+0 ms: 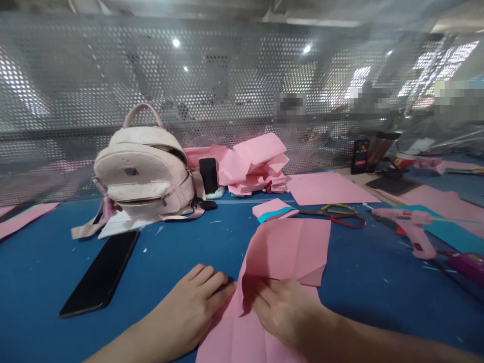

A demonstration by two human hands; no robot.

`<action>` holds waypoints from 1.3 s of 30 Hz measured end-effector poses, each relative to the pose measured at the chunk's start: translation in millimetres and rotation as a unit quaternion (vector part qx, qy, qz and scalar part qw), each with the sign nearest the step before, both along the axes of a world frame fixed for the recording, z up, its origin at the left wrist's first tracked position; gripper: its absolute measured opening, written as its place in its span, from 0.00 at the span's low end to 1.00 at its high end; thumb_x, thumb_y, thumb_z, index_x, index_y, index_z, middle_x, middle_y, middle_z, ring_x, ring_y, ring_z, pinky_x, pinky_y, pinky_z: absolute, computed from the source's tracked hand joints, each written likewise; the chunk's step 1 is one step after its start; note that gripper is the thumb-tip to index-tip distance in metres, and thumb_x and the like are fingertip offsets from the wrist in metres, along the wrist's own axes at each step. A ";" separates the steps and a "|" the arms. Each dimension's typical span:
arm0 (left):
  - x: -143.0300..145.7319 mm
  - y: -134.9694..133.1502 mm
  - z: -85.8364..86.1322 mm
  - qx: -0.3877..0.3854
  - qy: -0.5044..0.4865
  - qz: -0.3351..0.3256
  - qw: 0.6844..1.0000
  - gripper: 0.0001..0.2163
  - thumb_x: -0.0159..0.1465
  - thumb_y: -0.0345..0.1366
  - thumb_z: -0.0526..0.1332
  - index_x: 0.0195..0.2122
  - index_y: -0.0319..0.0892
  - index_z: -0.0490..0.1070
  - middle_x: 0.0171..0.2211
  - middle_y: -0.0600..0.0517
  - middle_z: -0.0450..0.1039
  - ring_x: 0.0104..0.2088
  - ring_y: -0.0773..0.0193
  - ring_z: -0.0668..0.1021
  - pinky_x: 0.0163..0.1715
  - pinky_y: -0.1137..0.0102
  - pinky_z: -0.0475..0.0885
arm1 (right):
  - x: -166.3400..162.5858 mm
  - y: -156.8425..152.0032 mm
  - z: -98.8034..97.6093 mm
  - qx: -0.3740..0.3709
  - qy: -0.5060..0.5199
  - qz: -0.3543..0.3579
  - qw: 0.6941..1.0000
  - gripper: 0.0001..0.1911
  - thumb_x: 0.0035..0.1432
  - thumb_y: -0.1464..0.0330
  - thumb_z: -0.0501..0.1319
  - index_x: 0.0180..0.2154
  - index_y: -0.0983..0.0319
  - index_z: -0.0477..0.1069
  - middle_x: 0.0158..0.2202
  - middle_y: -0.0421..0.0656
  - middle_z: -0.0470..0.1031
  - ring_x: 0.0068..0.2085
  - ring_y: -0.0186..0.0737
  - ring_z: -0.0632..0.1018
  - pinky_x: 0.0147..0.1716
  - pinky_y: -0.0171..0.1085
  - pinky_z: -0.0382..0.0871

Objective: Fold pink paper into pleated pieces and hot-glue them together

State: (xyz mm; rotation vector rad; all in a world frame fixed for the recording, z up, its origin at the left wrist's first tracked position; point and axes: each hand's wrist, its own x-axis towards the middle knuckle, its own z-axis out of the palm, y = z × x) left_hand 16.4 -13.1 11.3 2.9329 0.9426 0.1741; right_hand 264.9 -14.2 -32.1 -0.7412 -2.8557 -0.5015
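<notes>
A sheet of pink paper [291,247] with crease lines lies in front of me, its far part lifted and curled over. My left hand [192,305] is closed at the paper's left edge, thumb and fingers pinching it by the curl. Bent fingers of my right hand [285,310] reach into the curled fold and press on the paper; their tips are hidden there. Just beyond the sheet is a small folded pink piece with a blue stripe [274,210]. Beside that piece lie scissors [344,214] with red and yellow handles.
A pale backpack [145,169] stands at the back left, near a dark tablet-like slab [100,275] and an upright phone [208,175]. Crumpled pink paper [257,164] is piled against the perforated metal screen [242,65]. A pink glue gun [410,227] lies at right.
</notes>
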 end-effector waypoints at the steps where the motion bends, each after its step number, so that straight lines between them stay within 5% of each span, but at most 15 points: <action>1: -0.9 -0.1 -1.9 0.001 -0.002 0.002 1.000 0.18 0.63 0.25 0.55 0.54 0.43 0.64 0.45 0.50 0.68 0.39 0.56 0.66 0.39 0.62 0.59 | 0.1 0.2 0.7 0.004 0.003 0.002 1.000 0.09 0.54 0.80 0.56 0.35 0.63 0.69 0.30 0.43 0.75 0.28 0.41 0.71 0.22 0.40 0.55; 8: -8.7 -2.8 -12.0 0.032 0.005 -0.004 0.999 0.24 0.62 0.23 0.54 0.60 0.41 0.60 0.50 0.48 0.69 0.41 0.56 0.67 0.41 0.61 0.60 | -1.4 0.6 7.1 0.039 0.022 0.017 0.999 0.10 0.56 0.81 0.54 0.36 0.64 0.69 0.28 0.42 0.71 0.27 0.40 0.70 0.22 0.41 0.53; 20: 4.3 -6.2 -13.9 0.087 0.038 0.002 0.995 0.18 0.65 0.27 0.56 0.56 0.37 0.64 0.47 0.47 0.70 0.40 0.56 0.69 0.41 0.62 0.64 | -2.7 1.8 3.9 0.036 0.027 0.022 0.999 0.10 0.54 0.82 0.54 0.30 0.62 0.66 0.25 0.40 0.69 0.26 0.40 0.68 0.22 0.40 0.50; 27: -9.7 -22.3 -20.6 0.140 0.057 0.006 0.988 0.23 0.63 0.25 0.55 0.61 0.32 0.60 0.45 0.46 0.72 0.39 0.55 0.70 0.40 0.62 0.63 | -1.9 3.8 1.7 0.051 0.040 0.029 0.997 0.16 0.56 0.79 0.54 0.46 0.70 0.70 0.29 0.44 0.75 0.27 0.40 0.73 0.22 0.40 0.57; 33: -24.1 -45.1 -22.2 0.211 -0.017 0.046 0.976 0.18 0.62 0.32 0.57 0.53 0.37 0.69 0.44 0.47 0.75 0.40 0.56 0.73 0.42 0.63 0.63 | -0.9 2.6 8.7 0.010 -0.003 0.017 1.000 0.21 0.51 0.77 0.59 0.49 0.69 0.69 0.35 0.46 0.78 0.30 0.40 0.75 0.22 0.38 0.59; 39: -24.5 -45.9 -1.2 0.091 -0.078 0.153 0.981 0.22 0.62 0.46 0.63 0.55 0.45 0.66 0.48 0.49 0.73 0.45 0.55 0.74 0.44 0.61 0.65 | 1.8 -3.6 28.1 0.062 0.048 0.063 0.995 0.08 0.56 0.78 0.56 0.28 0.62 0.68 0.22 0.39 0.70 0.22 0.37 0.67 0.21 0.39 0.49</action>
